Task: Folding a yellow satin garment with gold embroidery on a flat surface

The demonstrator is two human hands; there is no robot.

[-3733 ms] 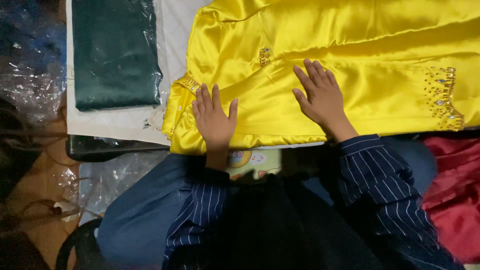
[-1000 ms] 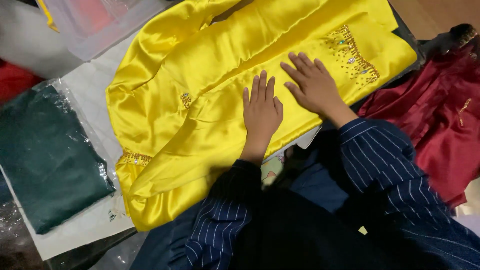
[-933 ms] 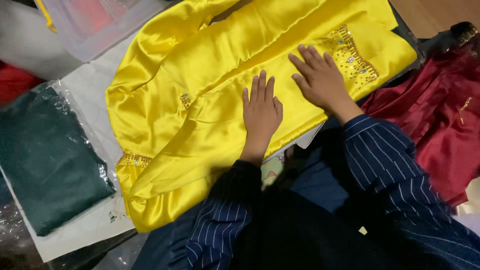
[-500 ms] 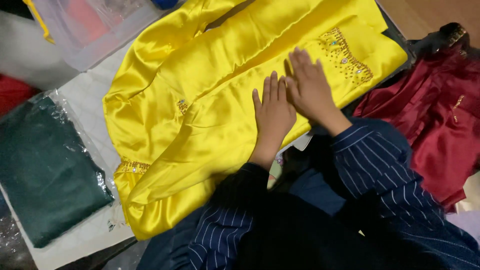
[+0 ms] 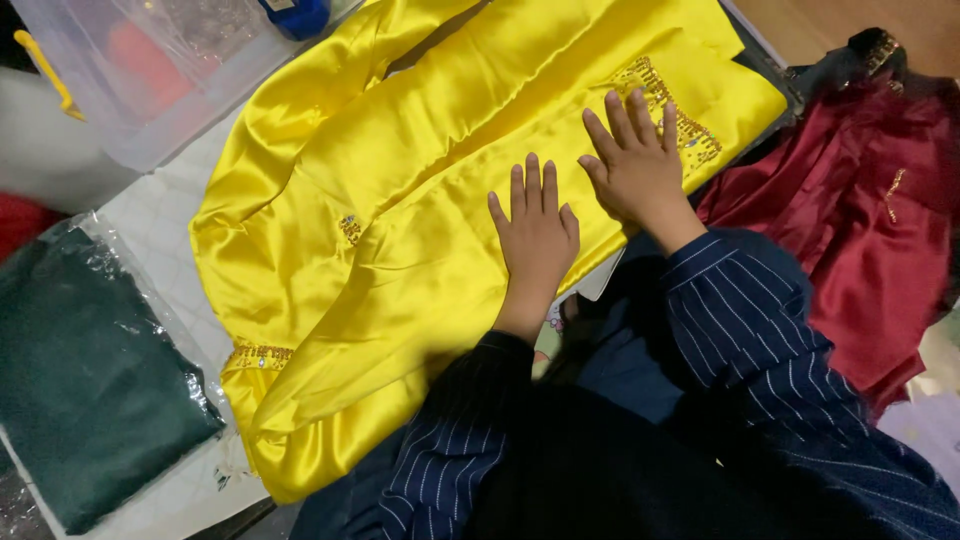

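A shiny yellow satin garment [image 5: 400,230] with gold embroidered trim lies spread over a white surface. My left hand [image 5: 535,235] rests flat on its lower middle, fingers apart. Just to the right, my right hand [image 5: 635,165] presses flat on the cloth beside the gold embroidered patch [image 5: 665,100]. Neither hand grips anything. Both arms wear dark blue pinstriped sleeves.
A dark green folded cloth in clear plastic wrap [image 5: 85,370] lies at the left. A dark red garment [image 5: 870,230] is at the right. A clear plastic box [image 5: 150,70] stands at the top left, with a red item [image 5: 20,220] at the left edge.
Over the last second both hands have slid along the yellow cloth, staying flat and side by side; the view has shifted and the garment lies more diagonally than 3.7 s ago.
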